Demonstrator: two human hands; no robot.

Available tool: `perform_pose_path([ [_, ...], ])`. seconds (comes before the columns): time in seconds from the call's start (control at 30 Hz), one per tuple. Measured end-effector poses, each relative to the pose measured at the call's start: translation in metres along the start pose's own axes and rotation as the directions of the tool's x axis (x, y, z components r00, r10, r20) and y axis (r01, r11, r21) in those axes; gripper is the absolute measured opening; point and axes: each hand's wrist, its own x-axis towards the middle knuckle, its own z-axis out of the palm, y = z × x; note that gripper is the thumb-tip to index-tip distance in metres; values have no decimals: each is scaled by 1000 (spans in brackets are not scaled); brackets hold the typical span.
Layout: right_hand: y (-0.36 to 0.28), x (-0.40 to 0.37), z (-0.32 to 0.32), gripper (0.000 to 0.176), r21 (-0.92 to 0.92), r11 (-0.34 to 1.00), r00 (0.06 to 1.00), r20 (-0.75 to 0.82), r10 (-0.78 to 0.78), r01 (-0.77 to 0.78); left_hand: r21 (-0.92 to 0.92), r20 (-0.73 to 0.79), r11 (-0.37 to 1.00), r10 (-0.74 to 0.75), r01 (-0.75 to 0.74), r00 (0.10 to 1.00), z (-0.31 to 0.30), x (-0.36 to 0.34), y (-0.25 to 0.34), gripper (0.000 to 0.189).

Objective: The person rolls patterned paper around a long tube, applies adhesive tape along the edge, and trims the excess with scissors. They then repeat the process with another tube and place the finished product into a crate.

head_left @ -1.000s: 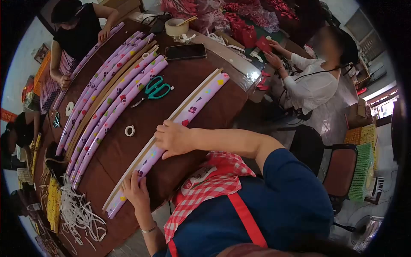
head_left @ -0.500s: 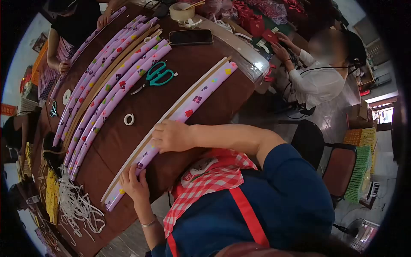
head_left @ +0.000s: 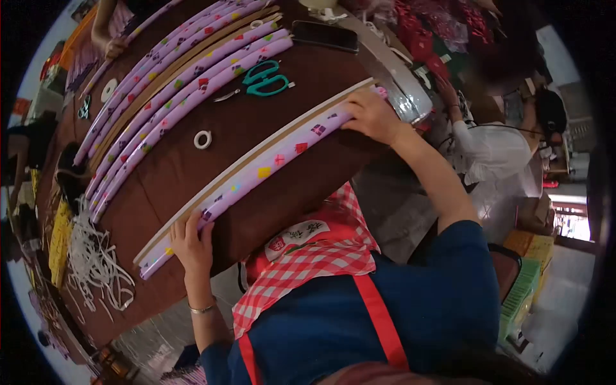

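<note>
A lilac wrapping paper roll (head_left: pixel 264 172) with a gift pattern lies slantwise along the near side of the brown-covered table. A brown and white strip runs down its far edge. My left hand (head_left: pixel 194 247) grips the roll near its lower left end, fingers over the strip and thumb on the near side. At the upper right end, my right hand (head_left: pixel 373 117) is curled over the roll, its fingertips pointing left and partly covering the paper. Beyond the roll are a white tape ring (head_left: pixel 203 139) and teal-handled scissors (head_left: pixel 266 83).
Several more patterned rolls (head_left: pixel 183 86) lie side by side farther back. A phone (head_left: pixel 325 36) rests near the far edge. White ribbon scraps (head_left: pixel 96 256) hang at the left. One person's hand (head_left: pixel 116 47) is at the back left; another person in a white top (head_left: pixel 491 151) sits at the right.
My right hand has slid from the middle of the roll to its upper right end. My left hand stays near the lower left end. The camera view has shifted.
</note>
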Motion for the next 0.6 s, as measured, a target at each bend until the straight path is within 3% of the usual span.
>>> perform_pose_path([
  [0.1, 32, -15, -19, 38, -109, 994, 1000, -4, -23, 22, -8, -10, 1000, -8, 8, 1000, -3, 2, 4, 34],
  [0.17, 52, -38, -30, 39, -268, 959, 993, 40, 108, -94, -30, -3, 999, -21, 21, 1000, -4, 1, 4, 36],
  [0.23, 51, -38, -52, 36, -508, 839, 947, 125, 295, -194, -55, -17, 998, -28, 27, 999, -2, 2, 2, 37],
  [0.37, 21, -19, -60, 27, -435, 886, 982, 22, 186, -158, -52, -43, 998, -27, 25, 999, -1, 2, 4, 36],
  [0.47, -32, 19, -41, 26, -144, 987, 997, 1, 78, -77, -31, -69, 999, -27, 25, 997, 2, 2, 6, 36],
  [0.5, -46, 28, -28, 24, -151, 988, 1000, 1, 21, -21, -15, -87, 999, -30, 29, 996, 2, 3, 7, 35],
  [0.6, -76, 39, 6, 20, 82, 996, 999, 14, -47, 45, -56, -67, 998, -31, 27, 997, 0, 2, 7, 34],
])
